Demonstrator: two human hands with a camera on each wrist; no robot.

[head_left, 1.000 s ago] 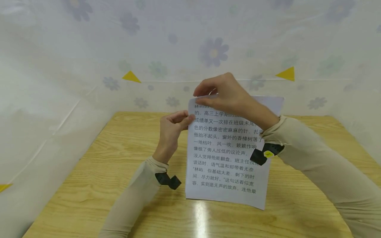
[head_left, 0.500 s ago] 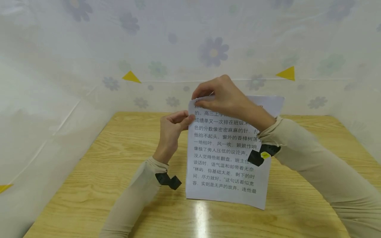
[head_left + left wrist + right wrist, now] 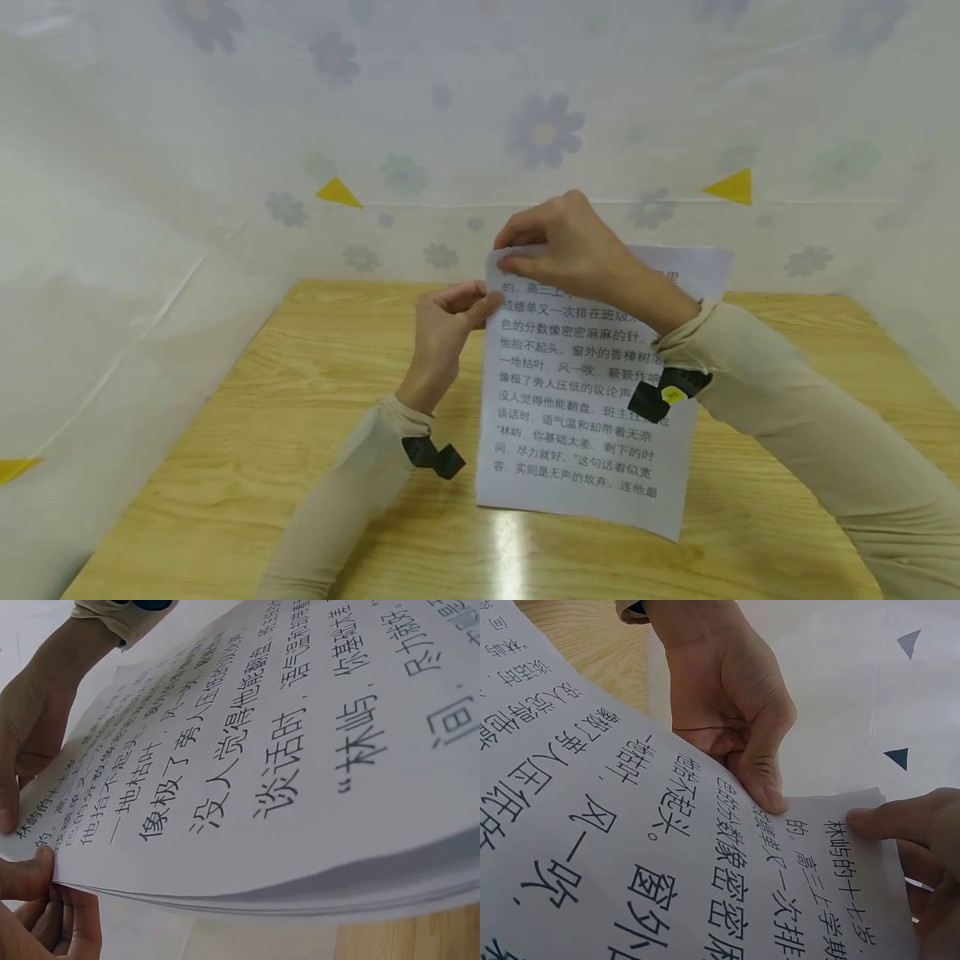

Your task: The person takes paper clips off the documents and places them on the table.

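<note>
Head view: our two hands, left hand and right hand, pinch one stack of printed sheets upright on one wooden table.

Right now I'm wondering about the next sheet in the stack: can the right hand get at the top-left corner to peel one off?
Probably yes. The right hand already pinches that corner of the paper stack, while the left hand grips the left edge just below; nothing blocks it.
</note>
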